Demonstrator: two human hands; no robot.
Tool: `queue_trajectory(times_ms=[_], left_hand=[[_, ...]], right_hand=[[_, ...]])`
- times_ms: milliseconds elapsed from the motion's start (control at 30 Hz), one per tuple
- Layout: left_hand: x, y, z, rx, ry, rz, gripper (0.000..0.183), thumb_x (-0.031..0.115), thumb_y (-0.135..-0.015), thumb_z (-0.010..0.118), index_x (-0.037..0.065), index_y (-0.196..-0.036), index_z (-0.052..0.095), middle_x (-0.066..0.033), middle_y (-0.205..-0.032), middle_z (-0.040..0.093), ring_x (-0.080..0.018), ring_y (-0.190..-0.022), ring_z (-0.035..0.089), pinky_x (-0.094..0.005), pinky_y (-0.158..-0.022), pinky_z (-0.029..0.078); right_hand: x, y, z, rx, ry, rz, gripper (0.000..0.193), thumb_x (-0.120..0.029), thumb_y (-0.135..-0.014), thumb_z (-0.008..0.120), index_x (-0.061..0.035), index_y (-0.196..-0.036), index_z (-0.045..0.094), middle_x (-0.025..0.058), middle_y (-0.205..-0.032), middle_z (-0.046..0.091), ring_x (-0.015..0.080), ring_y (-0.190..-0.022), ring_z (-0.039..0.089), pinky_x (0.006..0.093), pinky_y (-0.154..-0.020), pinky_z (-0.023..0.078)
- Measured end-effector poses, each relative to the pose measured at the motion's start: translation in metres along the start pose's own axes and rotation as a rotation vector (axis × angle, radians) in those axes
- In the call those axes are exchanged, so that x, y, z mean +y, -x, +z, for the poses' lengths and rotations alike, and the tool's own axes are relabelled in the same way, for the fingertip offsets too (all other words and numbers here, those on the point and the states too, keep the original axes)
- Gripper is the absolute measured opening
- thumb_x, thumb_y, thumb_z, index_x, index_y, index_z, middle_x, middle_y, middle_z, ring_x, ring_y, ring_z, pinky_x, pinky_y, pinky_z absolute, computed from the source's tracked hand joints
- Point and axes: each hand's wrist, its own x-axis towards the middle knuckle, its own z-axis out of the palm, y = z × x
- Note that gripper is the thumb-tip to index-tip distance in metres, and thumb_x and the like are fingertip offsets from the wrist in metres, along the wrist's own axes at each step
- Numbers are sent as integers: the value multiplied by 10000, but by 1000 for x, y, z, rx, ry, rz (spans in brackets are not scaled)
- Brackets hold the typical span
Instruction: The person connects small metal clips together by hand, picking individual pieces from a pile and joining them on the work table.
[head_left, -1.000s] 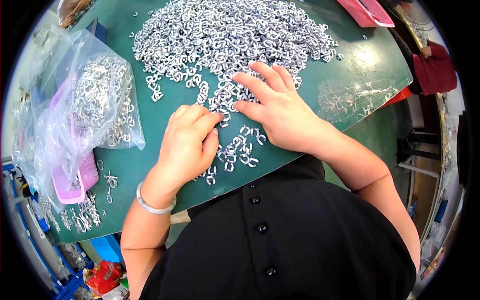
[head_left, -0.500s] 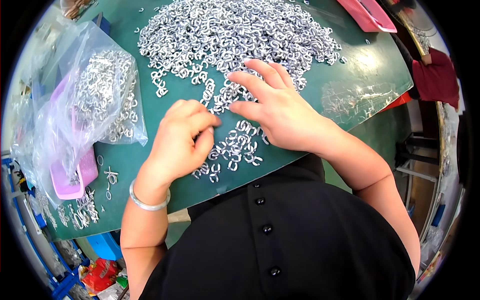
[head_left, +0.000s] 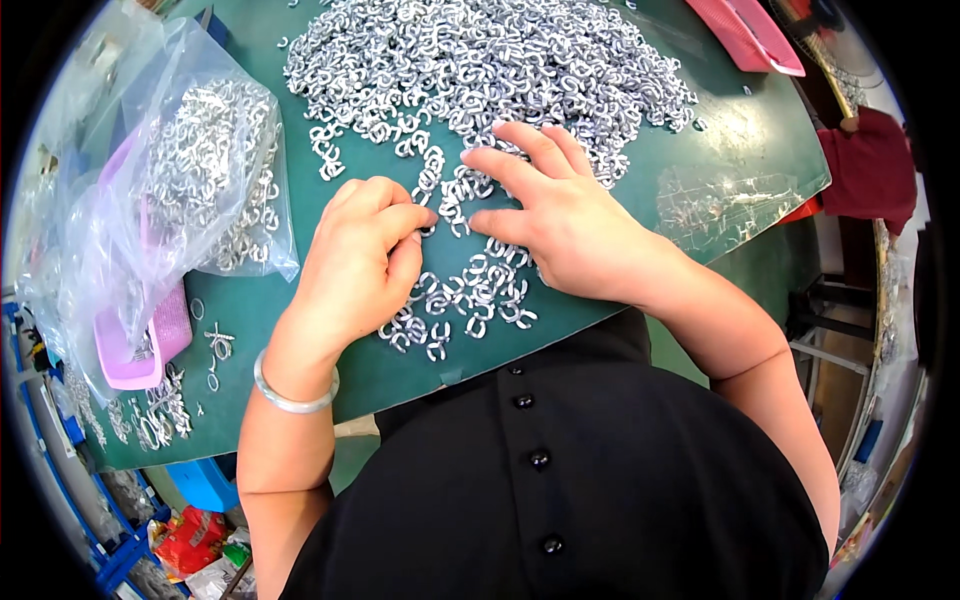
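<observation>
A large heap of small silvery C-shaped metal pieces (head_left: 500,70) covers the far middle of the green table. My right hand (head_left: 560,220) rests at its near edge, fingers spread and open, fingertips on or just over the pieces. My left hand (head_left: 365,250), wearing a pale bangle (head_left: 295,403), is closed, with its index finger and thumb brought together. A C-shaped piece shows by those fingertips; whether they grip it is hidden. Between the heap and the table's near edge lies a smaller loose cluster of C-shaped pieces (head_left: 478,290), close to both hands.
At left, a clear plastic bag (head_left: 285,245) of silvery pieces leans over a pink basket (head_left: 135,378). Metal rings and linked parts (head_left: 165,405) lie near that basket. Another pink basket (head_left: 745,35) stands at the far right. The green table's (head_left: 700,215) near edge runs before my body.
My left fingertips have moved away from me, from beside the near cluster up to the heap's edge. My right hand keeps nearly the same spread pose. The whole view has shifted slightly.
</observation>
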Motion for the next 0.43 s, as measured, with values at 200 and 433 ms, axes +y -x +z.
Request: queue_trajectory(times_ms=[200,433], left_hand=[[-2,0,-1,82,-1,-62,174,-33,-754,575,25,-875,686,-95,-844,587,-298,-832,555,-393,-769,463],[-7,3,-6,10,-2,-77,188,-50,-780,547,10,-913,665,-111,-871,597,-287,-853,560,-371,-785,452]], right_hand=[[-5,-7,1,43,-33,-15,287,-31,-740,598,-98,-995,711,165,-1340,488,386,-1342,344,591,-1083,270],[-6,-5,-5,-75,-42,-39,364,-37,-696,630,-145,-1030,728,153,-1354,478,382,-1358,318,602,-1086,248]])
